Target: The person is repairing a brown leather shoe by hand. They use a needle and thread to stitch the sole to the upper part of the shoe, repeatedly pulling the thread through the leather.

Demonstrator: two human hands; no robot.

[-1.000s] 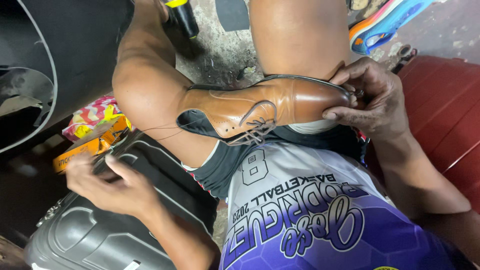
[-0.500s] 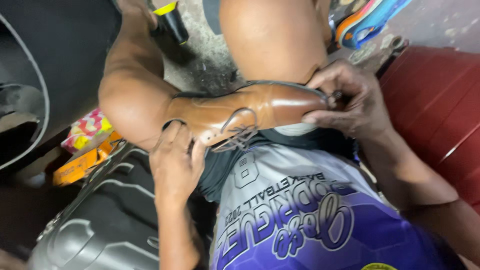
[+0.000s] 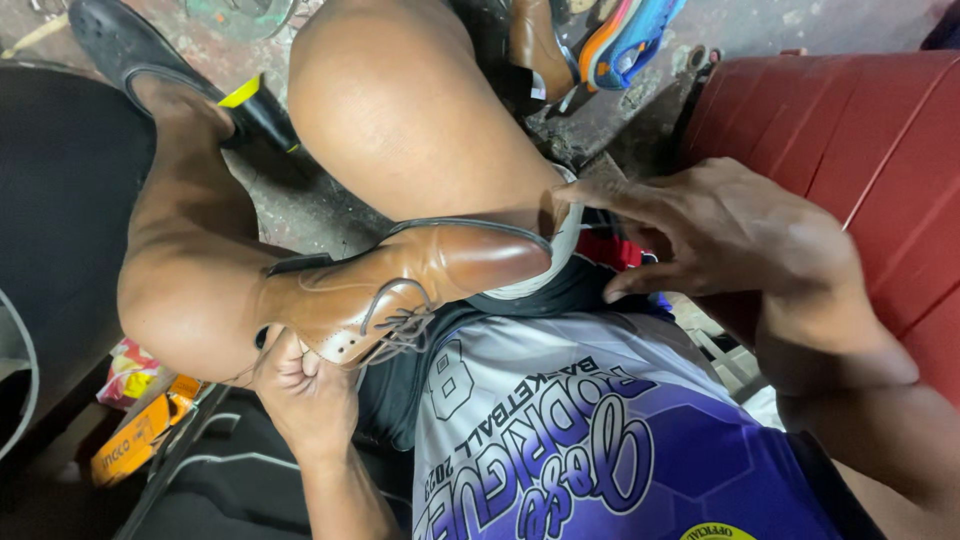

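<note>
1. The jersey [image 3: 600, 450], purple and white with a printed front, fills the lower middle of the head view, nearest the camera.

2. The left hand [image 3: 305, 385] comes up from the lower left. Its fingers are curled shut against the heel end of the brown shoe [image 3: 400, 290], with the knuckles pressed under the lace area. What the fingertips pinch is hidden, so I cannot tell whether they grip the leather, a lace or a tool.

3. The brown shoe is a laced leather dress shoe. It lies on its side across the lap, wedged between the left knee [image 3: 190, 300] and the right thigh [image 3: 420, 120]. Its long axis runs nearly level, left to right, rising slightly towards the toe. The heel points to the left hand; the toe points to the right hand. The dark sole edge faces up and away.

4. The right hand [image 3: 720, 235] enters from the right. Its fingers are spread and extended. The index fingertip reaches just past the toe cap and the thumb sits lower, near the shorts. No firm closure on the shoe is visible.

5. The left hand is in contact with the shoe; the right hand is at most touching the toe end.

6. Beyond the knees, a black shoe [image 3: 110, 40] and a blue and orange sole [image 3: 625, 40] lie on the concrete floor [image 3: 300, 210]. A red surface [image 3: 860, 130] stands at the right.
</note>
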